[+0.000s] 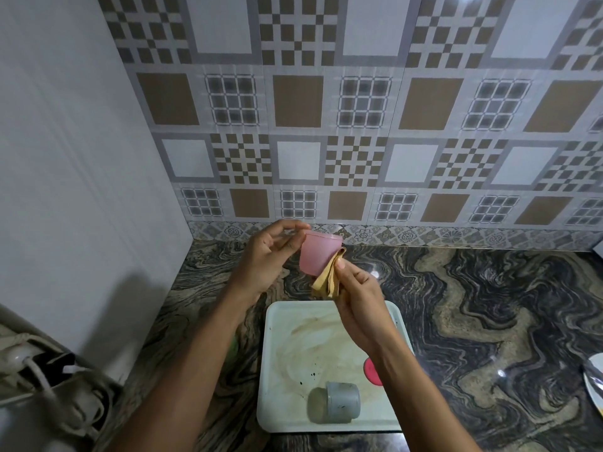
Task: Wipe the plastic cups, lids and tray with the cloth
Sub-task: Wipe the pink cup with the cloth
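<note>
One pink cup (318, 254) is up off the counter, held above the far edge of the tray (277, 321), close to the tiled wall. My left hand (266, 256) grips it at the rim, fingertips curled over the lip, wide end up. My right hand (359, 308) pinches the folded yellow cloth (326, 282) between thumb and fingers and presses it against the cup's lower right side, near the base. By my reading, the outside of this cup is the step in hand. Whether its inside has been wiped I cannot tell.

Below, much looks left to do. A grey cup (341, 406) lies on its side at the tray's near edge, touched by neither hand. A pink lid (372, 371) sits toward the tray's right side, half hidden by my right forearm. The tray floor shows brown smears and dark specks, so I judge it not yet wiped. Something green (233, 347) peeks out beside the tray's left edge under my left forearm, but too little shows to name it.

Around them, the marbled counter (473, 305) runs back to the wall (293, 93), a plate (594, 383) cuts in at the right edge, and cables (39, 370) bunch at the lower left.
</note>
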